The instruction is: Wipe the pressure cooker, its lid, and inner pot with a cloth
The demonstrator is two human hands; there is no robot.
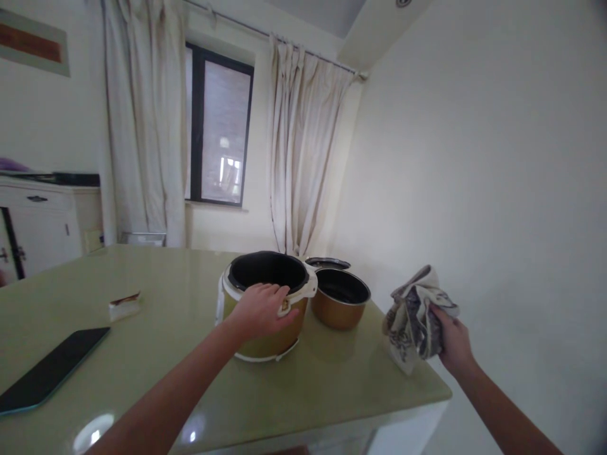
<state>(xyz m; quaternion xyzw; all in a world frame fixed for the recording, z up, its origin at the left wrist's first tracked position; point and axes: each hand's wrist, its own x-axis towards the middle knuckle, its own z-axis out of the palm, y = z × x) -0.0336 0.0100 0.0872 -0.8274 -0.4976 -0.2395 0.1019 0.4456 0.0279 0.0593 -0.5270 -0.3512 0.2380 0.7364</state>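
Note:
A gold and white electric cooker with a black inside stands lidless on the table. My left hand grips its near rim, fingers over the edge and thumb outside by the white handle part. At the right, my right hand holds up a crumpled patterned cloth in grey and cream, by the table's right edge. Just right of the cooker sits a brown inner pot with a dark interior. A dark lid-like round thing lies partly hidden behind the pot.
On the table's left lie a long black mat or board and a small white packet. The white wall stands close on the right. Curtains and a window are behind; a white cabinet is far left.

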